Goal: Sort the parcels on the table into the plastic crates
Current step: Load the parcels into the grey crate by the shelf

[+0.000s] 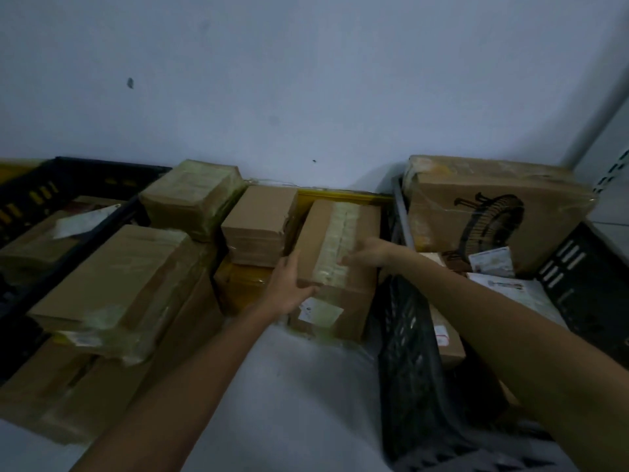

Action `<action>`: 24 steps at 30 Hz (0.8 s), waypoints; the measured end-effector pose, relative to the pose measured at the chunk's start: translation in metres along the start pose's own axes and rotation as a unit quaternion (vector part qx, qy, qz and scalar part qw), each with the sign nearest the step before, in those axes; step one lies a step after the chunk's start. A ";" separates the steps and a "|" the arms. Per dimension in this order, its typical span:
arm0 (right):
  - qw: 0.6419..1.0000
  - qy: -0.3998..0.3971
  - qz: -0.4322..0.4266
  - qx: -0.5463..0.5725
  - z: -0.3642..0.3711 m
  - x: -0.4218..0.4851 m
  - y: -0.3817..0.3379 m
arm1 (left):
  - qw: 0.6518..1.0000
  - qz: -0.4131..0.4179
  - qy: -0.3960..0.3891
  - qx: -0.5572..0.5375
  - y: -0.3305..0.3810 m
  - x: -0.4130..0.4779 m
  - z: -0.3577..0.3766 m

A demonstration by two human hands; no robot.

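the dim head view looks down on a white table [306, 386] pushed against a pale wall [306, 80]. in the middle, a brown taped box [320, 233] stands on the table just beside the near wall of the right crate [408, 352], a black plastic crate.

the left hand [289, 284] grips the box at its near left corner, with the thumb lying up along the left edge and the fingers curled round the front. the right hand [367, 253] reaches across the crate wall and rests on the top of the box, its fingertips on the pale tape strip. the hand is blurred, so it cannot be told whether it clasps the box or only lies on it.

inside the right crate, a big carton [493, 212] printed with a fan drawing leans against the wall, and white labelled packets [490, 260] lie in front of it.

left of the held box stands a plain brown box [258, 219], touching it. further left, a small parcel [194, 195] wrapped in clear tape sits on a stack of flat cartons [112, 277] that fills the left part of the table. behind the stack is the left crate [51, 185], also black, with parcels in it. a yellow edge [340, 194] shows along the wall behind the held box.
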State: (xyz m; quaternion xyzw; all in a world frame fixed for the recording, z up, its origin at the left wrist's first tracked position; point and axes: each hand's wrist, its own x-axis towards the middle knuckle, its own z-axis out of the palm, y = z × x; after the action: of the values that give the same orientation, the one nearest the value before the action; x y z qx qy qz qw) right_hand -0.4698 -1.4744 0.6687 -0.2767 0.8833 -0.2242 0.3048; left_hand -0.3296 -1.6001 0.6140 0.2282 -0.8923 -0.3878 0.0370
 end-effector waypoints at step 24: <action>0.874 0.266 -0.284 0.292 -0.072 -0.065 -0.025 | 0.906 0.150 0.106 -0.381 0.077 0.006 -0.078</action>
State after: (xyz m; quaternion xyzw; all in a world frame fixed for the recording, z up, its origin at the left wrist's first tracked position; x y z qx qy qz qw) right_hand -0.4663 -1.4361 0.7612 -0.3439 0.7089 -0.6138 0.0489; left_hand -0.3453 -1.6102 0.7221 0.1001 -0.6913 -0.6612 0.2736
